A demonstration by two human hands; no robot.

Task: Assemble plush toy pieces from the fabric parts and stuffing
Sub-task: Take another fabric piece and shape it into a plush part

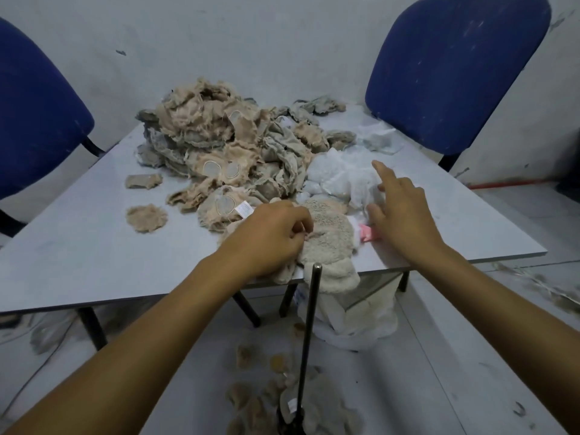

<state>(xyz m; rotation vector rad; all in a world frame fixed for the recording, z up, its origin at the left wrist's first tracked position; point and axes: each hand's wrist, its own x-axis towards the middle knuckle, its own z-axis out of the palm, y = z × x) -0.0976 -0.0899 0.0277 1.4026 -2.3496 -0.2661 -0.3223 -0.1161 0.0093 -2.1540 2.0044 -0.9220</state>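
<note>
Left hand (270, 238) pinching plush piece (329, 237) overhanging bench (78, 246) edge, right hand (398, 208) open, empty: slip-off risk.

My left hand (270, 237) pinches the beige plush piece (329, 237) lying at the near edge of the grey surface (78, 246), fingers curled on its fabric. My right hand (401, 211) hovers with fingers spread, just above the white stuffing (339, 177). Behind them sits the heap of fabric parts (226, 142). A dark rod (309, 334) stands upright below the edge.
</note>
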